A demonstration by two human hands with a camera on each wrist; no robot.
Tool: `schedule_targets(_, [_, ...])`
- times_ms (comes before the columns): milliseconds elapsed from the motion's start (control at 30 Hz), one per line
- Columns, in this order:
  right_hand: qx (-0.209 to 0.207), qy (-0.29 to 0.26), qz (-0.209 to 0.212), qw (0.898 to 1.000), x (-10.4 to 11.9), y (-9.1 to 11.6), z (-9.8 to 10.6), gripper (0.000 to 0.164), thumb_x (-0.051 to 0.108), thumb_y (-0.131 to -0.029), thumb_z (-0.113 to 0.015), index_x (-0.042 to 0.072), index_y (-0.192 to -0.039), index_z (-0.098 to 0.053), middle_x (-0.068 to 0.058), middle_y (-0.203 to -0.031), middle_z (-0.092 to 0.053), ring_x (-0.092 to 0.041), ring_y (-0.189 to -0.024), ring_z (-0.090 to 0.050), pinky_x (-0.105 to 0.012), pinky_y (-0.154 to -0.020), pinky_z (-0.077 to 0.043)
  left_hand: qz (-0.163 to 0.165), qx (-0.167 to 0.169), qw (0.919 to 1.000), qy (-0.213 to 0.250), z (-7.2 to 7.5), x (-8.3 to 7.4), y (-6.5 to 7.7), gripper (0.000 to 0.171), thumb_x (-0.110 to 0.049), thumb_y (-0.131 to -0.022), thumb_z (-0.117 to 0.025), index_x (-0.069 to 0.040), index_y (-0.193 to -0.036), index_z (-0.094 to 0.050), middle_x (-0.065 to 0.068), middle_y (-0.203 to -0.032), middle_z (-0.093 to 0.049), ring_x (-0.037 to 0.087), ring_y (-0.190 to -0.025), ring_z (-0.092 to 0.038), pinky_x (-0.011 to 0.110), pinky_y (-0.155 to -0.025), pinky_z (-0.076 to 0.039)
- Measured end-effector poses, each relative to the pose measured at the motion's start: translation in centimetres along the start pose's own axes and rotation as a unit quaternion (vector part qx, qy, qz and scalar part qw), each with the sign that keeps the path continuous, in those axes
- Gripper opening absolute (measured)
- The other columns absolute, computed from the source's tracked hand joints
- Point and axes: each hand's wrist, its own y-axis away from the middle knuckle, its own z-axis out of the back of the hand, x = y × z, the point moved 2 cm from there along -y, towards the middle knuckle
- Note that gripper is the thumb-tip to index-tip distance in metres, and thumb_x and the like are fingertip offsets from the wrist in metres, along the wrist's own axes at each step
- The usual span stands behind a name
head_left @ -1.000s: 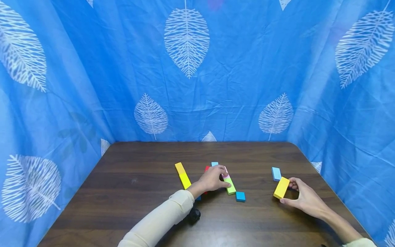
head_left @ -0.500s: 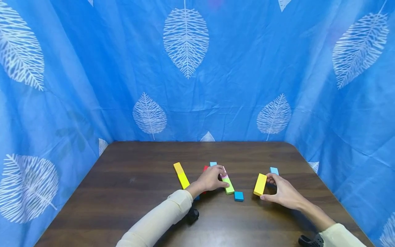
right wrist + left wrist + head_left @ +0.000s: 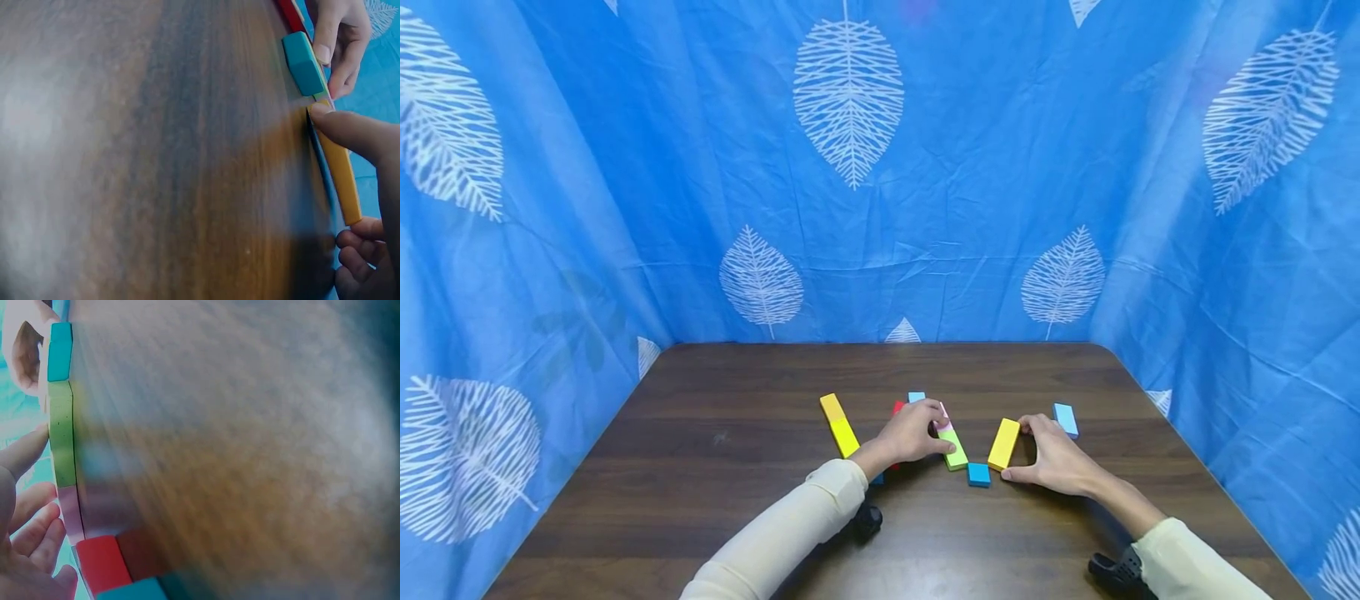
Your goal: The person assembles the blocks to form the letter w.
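My right hand pinches a yellow block by its ends between thumb and fingers, low over the table beside a blue block. In the right wrist view, its thumb lies on the near end of the yellow block. My left hand rests by a row of a lime-green block and a pink block. Its thumb touches the green block in the left wrist view, and its loosely bent fingers lie along the pink block. A red block is partly hidden by my left hand in the head view.
Left of my left forearm lies a slanting line of yellow blocks. A light-blue block sits behind my left hand; another light-blue block lies beyond my right hand. A blue leaf-patterned cloth surrounds the wooden table.
My right hand has carried the yellow block leftward, away from the right-hand light-blue block, to beside the blue block. My left hand has kept its place at the green and pink blocks.
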Motion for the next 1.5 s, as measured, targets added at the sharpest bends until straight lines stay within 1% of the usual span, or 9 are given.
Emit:
schedule_targets(100, [0.003,0.008,0.009,1.000,0.13,-0.02,-0.05,0.098,0.060,-0.074,-0.086,-0.009,-0.134,-0.051,-0.021,-0.125,-0.056,-0.039,-0.115,-0.053,-0.060,-0.095,-0.048,0.000,-0.001,1.0000,0.001,0.00,0.02,0.00,0.044,-0.033,-0.086,-0.087,-0.008,-0.121,-0.077,0.003,-0.128,-0.066,0.016,-0.109,-0.061,0.023,-0.093,-0.052])
schedule_targets(167, [0.009,-0.003,0.011,1.000,0.20,-0.02,0.13,0.103,0.060,-0.075,-0.086,-0.010,-0.140,-0.047,-0.024,-0.131,-0.055,-0.042,-0.120,-0.052,-0.063,-0.097,-0.047,-0.001,-0.002,1.0000,0.003,-0.01,0.02,0.02,0.044,-0.033,-0.086,-0.087,-0.008,-0.120,-0.077,0.003,-0.127,-0.066,0.016,-0.108,-0.061,0.023,-0.093,-0.052])
schedule_targets(233, [0.018,-0.018,0.006,1.000,0.21,-0.01,0.33,0.104,0.059,-0.079,-0.083,-0.010,-0.146,-0.043,-0.026,-0.137,-0.053,-0.044,-0.124,-0.050,-0.065,-0.099,-0.045,0.001,-0.001,1.0000,0.004,-0.04,0.02,0.09,0.044,-0.033,-0.086,-0.087,-0.008,-0.121,-0.077,0.003,-0.128,-0.066,0.016,-0.108,-0.061,0.023,-0.093,-0.052])
schedule_targets(300, [0.024,-0.035,0.002,0.999,0.21,-0.04,0.50,0.098,0.056,-0.084,-0.080,-0.009,-0.147,-0.043,-0.027,-0.139,-0.051,-0.046,-0.126,-0.049,-0.066,-0.099,-0.044,0.002,-0.001,1.0000,0.006,-0.01,0.02,0.14,0.044,-0.033,-0.086,-0.087,-0.008,-0.121,-0.077,0.003,-0.128,-0.065,0.016,-0.108,-0.061,0.023,-0.093,-0.052])
schedule_targets(433, [0.016,-0.038,0.006,0.999,0.23,-0.10,0.48,0.079,0.051,-0.090,-0.076,-0.005,-0.142,-0.053,-0.026,-0.138,-0.051,-0.046,-0.124,-0.050,-0.066,-0.097,-0.045,0.000,-0.002,1.0000,0.004,0.13,0.07,0.13,0.044,-0.032,-0.086,-0.087,-0.008,-0.121,-0.077,0.002,-0.129,-0.065,0.016,-0.111,-0.061,0.023,-0.094,-0.052])
schedule_targets(567, [0.008,-0.028,0.008,1.000,0.31,-0.20,0.39,0.074,0.051,-0.089,-0.077,-0.002,-0.138,-0.058,-0.024,-0.136,-0.052,-0.043,-0.121,-0.052,-0.064,-0.094,-0.047,-0.003,-0.003,1.0000,0.005,0.39,0.06,0.07,0.042,-0.032,-0.086,-0.087,-0.009,-0.120,-0.077,0.002,-0.131,-0.065,0.016,-0.113,-0.060,0.023,-0.095,-0.052])
schedule_targets(900, [-0.001,-0.026,0.004,1.000,0.38,-0.29,0.46,0.076,0.051,-0.088,-0.079,-0.002,-0.137,-0.058,-0.024,-0.135,-0.053,-0.044,-0.121,-0.052,-0.065,-0.094,-0.047,-0.003,0.002,1.0000,0.006,0.57,-0.02,-0.16,0.043,-0.031,-0.087,-0.087,-0.007,-0.121,-0.077,0.004,-0.131,-0.064,0.018,-0.114,-0.059,0.024,-0.096,-0.051])
schedule_targets(1367, [0.000,-0.019,-0.004,1.000,0.14,-0.10,-0.19,0.080,0.054,-0.087,-0.079,-0.003,-0.138,-0.057,-0.024,-0.135,-0.054,-0.044,-0.122,-0.051,-0.067,-0.097,-0.045,0.007,0.003,0.9999,0.008,0.25,0.05,0.12,0.044,-0.032,-0.086,-0.087,-0.008,-0.122,-0.077,0.004,-0.134,-0.064,0.019,-0.117,-0.060,0.026,-0.099,-0.051])
schedule_targets(1500, [0.002,-0.023,0.003,1.000,0.10,-0.02,-0.05,0.079,0.054,-0.089,-0.077,-0.003,-0.140,-0.057,-0.024,-0.136,-0.053,-0.044,-0.123,-0.051,-0.067,-0.097,-0.045,0.009,0.003,0.9999,0.008,0.01,0.19,0.11,0.044,-0.033,-0.087,-0.087,-0.009,-0.123,-0.076,0.003,-0.134,-0.064,0.018,-0.117,-0.060,0.026,-0.099,-0.051])
